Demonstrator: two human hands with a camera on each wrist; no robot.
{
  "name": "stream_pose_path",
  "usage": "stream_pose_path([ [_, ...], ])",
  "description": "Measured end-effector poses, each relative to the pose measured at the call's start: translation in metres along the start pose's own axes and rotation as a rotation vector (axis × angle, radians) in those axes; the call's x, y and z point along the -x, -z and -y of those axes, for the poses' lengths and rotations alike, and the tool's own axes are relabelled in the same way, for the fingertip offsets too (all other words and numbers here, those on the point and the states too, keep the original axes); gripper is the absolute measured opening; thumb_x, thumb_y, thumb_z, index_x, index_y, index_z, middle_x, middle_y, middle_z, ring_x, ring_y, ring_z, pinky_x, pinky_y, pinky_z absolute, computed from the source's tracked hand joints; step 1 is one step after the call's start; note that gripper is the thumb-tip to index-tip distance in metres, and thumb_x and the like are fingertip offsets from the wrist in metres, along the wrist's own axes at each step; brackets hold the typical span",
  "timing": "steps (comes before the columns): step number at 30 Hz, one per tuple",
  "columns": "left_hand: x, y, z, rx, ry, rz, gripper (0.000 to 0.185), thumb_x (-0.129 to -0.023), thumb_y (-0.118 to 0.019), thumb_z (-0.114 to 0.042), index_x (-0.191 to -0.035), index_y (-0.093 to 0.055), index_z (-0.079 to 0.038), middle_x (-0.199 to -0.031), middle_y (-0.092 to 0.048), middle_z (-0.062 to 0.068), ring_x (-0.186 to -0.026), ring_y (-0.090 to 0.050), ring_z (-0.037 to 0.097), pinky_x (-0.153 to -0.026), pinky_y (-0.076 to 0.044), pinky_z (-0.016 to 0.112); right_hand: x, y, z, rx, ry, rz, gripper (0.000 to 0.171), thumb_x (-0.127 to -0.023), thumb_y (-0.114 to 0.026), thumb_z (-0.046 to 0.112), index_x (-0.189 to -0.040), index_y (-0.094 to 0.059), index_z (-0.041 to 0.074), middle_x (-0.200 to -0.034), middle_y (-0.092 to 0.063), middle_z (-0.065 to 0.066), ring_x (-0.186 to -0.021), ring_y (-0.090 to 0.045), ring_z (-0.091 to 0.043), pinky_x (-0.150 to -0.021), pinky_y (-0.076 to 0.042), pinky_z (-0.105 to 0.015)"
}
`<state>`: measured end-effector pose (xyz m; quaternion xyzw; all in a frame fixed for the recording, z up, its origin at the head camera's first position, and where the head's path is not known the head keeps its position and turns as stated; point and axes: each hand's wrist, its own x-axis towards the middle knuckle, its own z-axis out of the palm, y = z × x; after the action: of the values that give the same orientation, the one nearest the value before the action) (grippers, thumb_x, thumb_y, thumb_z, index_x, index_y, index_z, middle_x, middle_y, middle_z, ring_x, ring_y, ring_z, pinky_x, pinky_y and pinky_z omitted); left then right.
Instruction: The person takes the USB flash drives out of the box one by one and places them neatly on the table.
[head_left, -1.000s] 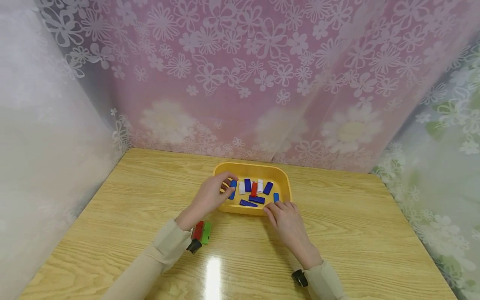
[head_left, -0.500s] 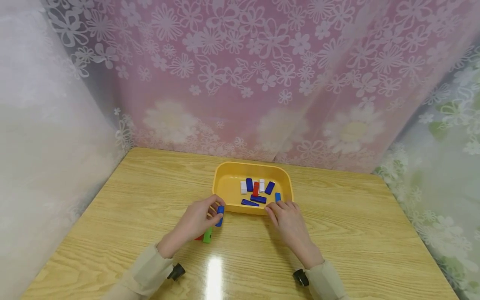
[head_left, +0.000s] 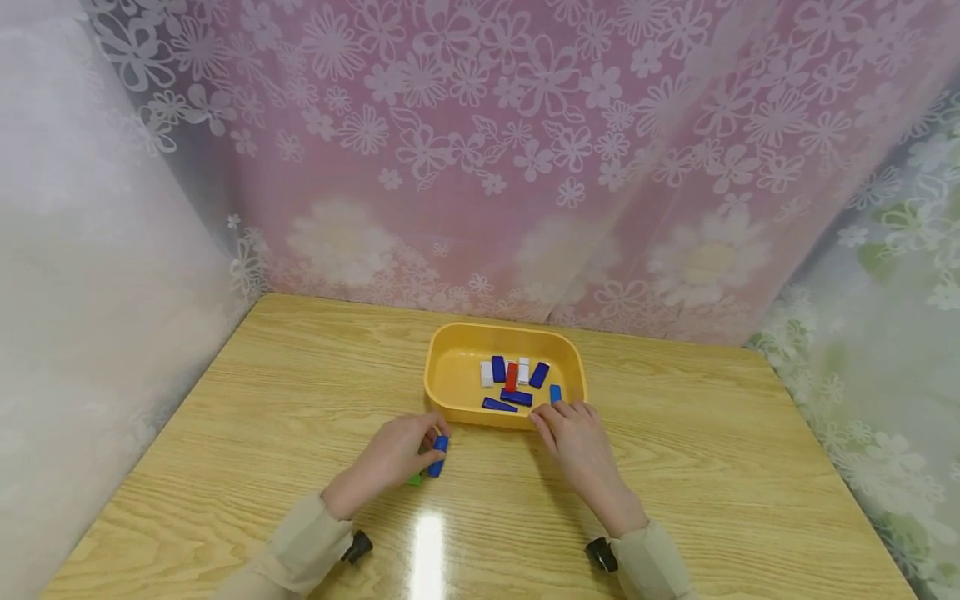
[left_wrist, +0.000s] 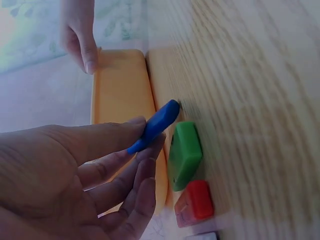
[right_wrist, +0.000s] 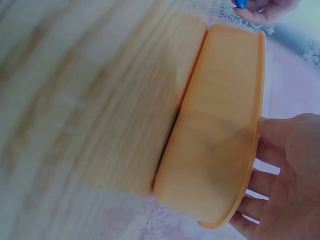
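My left hand [head_left: 397,450] pinches a slim blue block [left_wrist: 156,126] between thumb and fingertips, just above the table in front of the tub's left end. Beside it stand a green block [left_wrist: 185,156] and a red block [left_wrist: 196,202], in a row in the left wrist view. In the head view the hand covers the red one and most of the green one. My right hand [head_left: 581,454] grips the near rim of the yellow plastic tub [right_wrist: 212,125], thumb outside and fingers inside. Several blue blocks [head_left: 516,398], white blocks [head_left: 523,371] and a red block [head_left: 512,377] lie in the tub.
The wooden table [head_left: 315,358] meets a pink flowered curtain [head_left: 480,167] behind the tub. Pale curtains hang at both sides. A light grey piece [left_wrist: 202,236] shows at the lower edge of the left wrist view, beyond the red block.
My left hand has lifted the blue block out of the tub's left end and brought it toward me, down beside the green block. The right hand has stayed on the rim.
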<state>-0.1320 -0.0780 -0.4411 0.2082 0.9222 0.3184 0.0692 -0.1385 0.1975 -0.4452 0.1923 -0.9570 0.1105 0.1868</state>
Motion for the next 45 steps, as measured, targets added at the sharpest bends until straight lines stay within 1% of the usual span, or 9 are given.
stream_pose_path([
  [5, -0.001, -0.001, 0.004, -0.05, -0.002, -0.021, 0.02, -0.088, -0.079, -0.011, -0.106, -0.071, -0.009, -0.094, -0.07, 0.002, -0.089, -0.06, 0.019, -0.081, -0.052, 0.041, -0.001, 0.0, 0.001, 0.004, 0.001, -0.003, 0.014, -0.099, -0.067, 0.023, -0.094, -0.072, 0.011, -0.085, -0.069, -0.004, -0.079, -0.057, -0.028, -0.089, -0.049, -0.05],
  [6, -0.001, -0.001, 0.005, -0.055, -0.009, -0.027, 0.019, -0.088, -0.079, -0.011, -0.105, -0.071, -0.009, -0.095, -0.069, 0.003, -0.09, -0.06, 0.02, -0.086, -0.051, 0.044, -0.001, 0.0, 0.001, 0.004, 0.001, -0.003, 0.014, -0.099, -0.067, 0.023, -0.094, -0.072, 0.011, -0.085, -0.069, -0.004, -0.079, -0.057, -0.028, -0.089, -0.049, -0.051],
  [9, 0.0, -0.001, 0.007, -0.073, -0.019, -0.041, 0.017, -0.088, -0.08, -0.013, -0.102, -0.071, -0.009, -0.096, -0.067, 0.003, -0.092, -0.058, 0.021, -0.088, -0.049, 0.046, -0.002, 0.001, 0.001, 0.002, 0.001, -0.006, 0.014, -0.099, -0.067, 0.023, -0.093, -0.072, 0.011, -0.084, -0.069, -0.004, -0.079, -0.057, -0.028, -0.089, -0.049, -0.051],
  [18, 0.004, 0.0, 0.006, -0.128, -0.029, -0.033, 0.024, -0.082, -0.086, -0.021, -0.098, -0.072, -0.011, -0.092, -0.061, 0.0, -0.086, -0.051, 0.016, -0.079, -0.047, 0.038, -0.002, 0.0, 0.001, 0.002, 0.007, -0.008, 0.013, -0.099, -0.067, 0.022, -0.093, -0.072, 0.011, -0.085, -0.069, -0.005, -0.08, -0.059, -0.029, -0.089, -0.049, -0.051],
  [25, 0.008, 0.001, 0.008, -0.15, -0.029, -0.047, 0.023, -0.08, -0.088, -0.021, -0.095, -0.073, -0.012, -0.093, -0.062, 0.0, -0.089, -0.051, 0.018, -0.083, -0.048, 0.04, -0.002, 0.001, 0.001, 0.001, -0.003, 0.0, 0.015, -0.099, -0.067, 0.023, -0.093, -0.072, 0.011, -0.086, -0.07, -0.005, -0.081, -0.059, -0.028, -0.089, -0.049, -0.051],
  [28, 0.008, 0.001, 0.009, -0.146, -0.021, -0.084, 0.018, -0.084, -0.084, -0.021, -0.095, -0.074, -0.013, -0.092, -0.063, -0.001, -0.088, -0.052, 0.017, -0.079, -0.048, 0.037, -0.002, 0.001, 0.001, 0.001, 0.002, -0.003, 0.014, -0.099, -0.067, 0.023, -0.093, -0.072, 0.011, -0.086, -0.07, -0.005, -0.08, -0.059, -0.028, -0.089, -0.049, -0.051],
  [33, 0.007, 0.004, 0.008, -0.103, -0.015, -0.191, 0.006, -0.09, -0.078, -0.017, -0.095, -0.075, -0.014, -0.089, -0.066, -0.002, -0.084, -0.059, 0.016, -0.073, -0.051, 0.034, -0.002, 0.0, 0.001, 0.001, 0.006, -0.005, 0.014, -0.099, -0.067, 0.023, -0.093, -0.073, 0.011, -0.086, -0.07, -0.004, -0.079, -0.058, -0.027, -0.089, -0.049, -0.051],
  [39, 0.002, 0.009, 0.006, -0.06, 0.009, -0.252, 0.004, -0.094, -0.074, -0.017, -0.096, -0.075, -0.013, -0.087, -0.066, -0.006, -0.079, -0.063, 0.011, -0.069, -0.054, 0.029, -0.001, -0.001, 0.0, -0.001, -0.001, -0.002, 0.014, -0.099, -0.067, 0.023, -0.093, -0.073, 0.011, -0.085, -0.07, -0.004, -0.079, -0.058, -0.027, -0.089, -0.049, -0.051],
  [45, -0.005, 0.015, -0.001, -0.066, -0.045, -0.321, 0.005, -0.097, -0.071, -0.018, -0.097, -0.074, -0.014, -0.087, -0.067, -0.007, -0.075, -0.062, 0.009, -0.065, -0.051, 0.024, -0.001, 0.0, 0.002, -0.001, 0.002, -0.007, 0.013, -0.098, -0.068, 0.022, -0.093, -0.073, 0.011, -0.085, -0.07, -0.005, -0.079, -0.058, -0.028, -0.088, -0.049, -0.051],
])
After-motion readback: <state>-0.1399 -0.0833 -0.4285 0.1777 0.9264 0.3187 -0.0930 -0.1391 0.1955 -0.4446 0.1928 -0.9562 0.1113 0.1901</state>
